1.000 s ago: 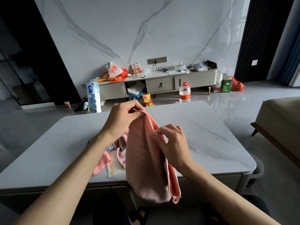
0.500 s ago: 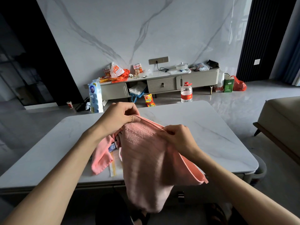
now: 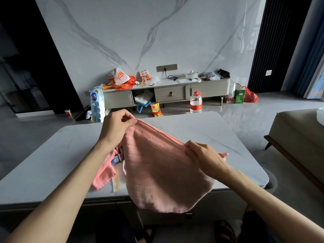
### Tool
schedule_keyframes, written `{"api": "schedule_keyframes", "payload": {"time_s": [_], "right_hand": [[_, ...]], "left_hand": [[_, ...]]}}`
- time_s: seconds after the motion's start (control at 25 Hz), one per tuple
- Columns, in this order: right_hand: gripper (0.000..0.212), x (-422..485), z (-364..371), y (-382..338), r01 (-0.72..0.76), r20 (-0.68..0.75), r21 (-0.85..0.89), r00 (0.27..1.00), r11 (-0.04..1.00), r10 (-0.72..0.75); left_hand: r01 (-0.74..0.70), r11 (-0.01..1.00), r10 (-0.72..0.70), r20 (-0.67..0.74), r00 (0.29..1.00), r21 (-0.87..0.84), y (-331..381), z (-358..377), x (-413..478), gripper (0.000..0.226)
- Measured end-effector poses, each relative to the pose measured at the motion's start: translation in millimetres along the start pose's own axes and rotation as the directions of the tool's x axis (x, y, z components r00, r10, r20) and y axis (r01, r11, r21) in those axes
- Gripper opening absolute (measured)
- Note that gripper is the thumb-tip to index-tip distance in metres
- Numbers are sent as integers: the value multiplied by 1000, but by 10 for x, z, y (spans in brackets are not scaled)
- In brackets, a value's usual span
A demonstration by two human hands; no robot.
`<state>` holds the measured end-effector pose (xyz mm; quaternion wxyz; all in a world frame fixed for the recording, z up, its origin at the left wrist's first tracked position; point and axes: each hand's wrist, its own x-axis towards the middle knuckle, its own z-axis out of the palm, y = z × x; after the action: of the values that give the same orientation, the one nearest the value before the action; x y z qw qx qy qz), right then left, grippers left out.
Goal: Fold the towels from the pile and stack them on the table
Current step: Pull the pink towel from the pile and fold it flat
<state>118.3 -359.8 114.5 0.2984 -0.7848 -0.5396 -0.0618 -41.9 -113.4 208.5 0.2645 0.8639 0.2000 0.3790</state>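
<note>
Hands have moved apart: left hand and right hand each pinch the pink towel, now spread wide above the table edge, beside the pile. It looks ready to fold.

Single head-worn wide-angle view, looking forward and down, close over table; far wall behind.
</note>
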Motion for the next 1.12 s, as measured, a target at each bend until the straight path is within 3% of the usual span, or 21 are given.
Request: {"api": "schedule_keyframes", "payload": {"time_s": [0.16, 0.28, 0.44, 0.56, 0.68, 0.76, 0.84, 0.88, 0.92, 1.0, 1.12], "right_hand": [[30, -121, 21, 135, 37, 46, -24, 998, 999, -36], [32, -107, -100, 338, -81, 51, -3, 995, 997, 81], [28, 2, -269, 465, -202, -55, 243, 974, 949, 221], [14, 128, -468, 465, -236, -250, 434, 896, 869, 368], [23, 279, -585, 444, -306, -393, 413, 789, 858, 471], [15, 362, -608, 455, -435, -401, 338, 735, 835, 546], [14, 411, -649, 433, -443, -366, 428, 712, 788, 599], [12, 417, -668, 386, -380, -359, 523, 714, 763, 601], [14, 421, -682, 343, -308, -361, 598, 720, 739, 593], [15, 435, -680, 317, -226, -371, 640, 746, 734, 553], [23, 399, -639, 393, -295, -271, 679, 751, 673, 603]], "left_hand": [[56, 997, -51, -105, 993, 44, -136, 40, 31, 5], [145, 989, -139, -189, 972, 16, -334, -29, 79, 4], [223, 975, -212, -247, 945, 18, -536, -56, 27, 9], [184, 980, -163, -227, 960, 72, -579, -56, -29, 17], [80, 990, -62, -155, 986, 113, -557, -65, -81, 18], [81, 971, -55, -120, 991, 225, -549, -92, -78, 20], [104, 916, -72, -96, 993, 386, -509, -117, -65, 21], [120, 943, -90, -111, 990, 311, -501, -108, -54, 19], [140, 984, -123, -147, 981, 113, -455, -93, -60, 17], [195, 953, -240, -186, 953, -233, -375, -38, -91, 15], [334, 893, -364, -45, 930, -301, -367, 58, -180, 9]]}}
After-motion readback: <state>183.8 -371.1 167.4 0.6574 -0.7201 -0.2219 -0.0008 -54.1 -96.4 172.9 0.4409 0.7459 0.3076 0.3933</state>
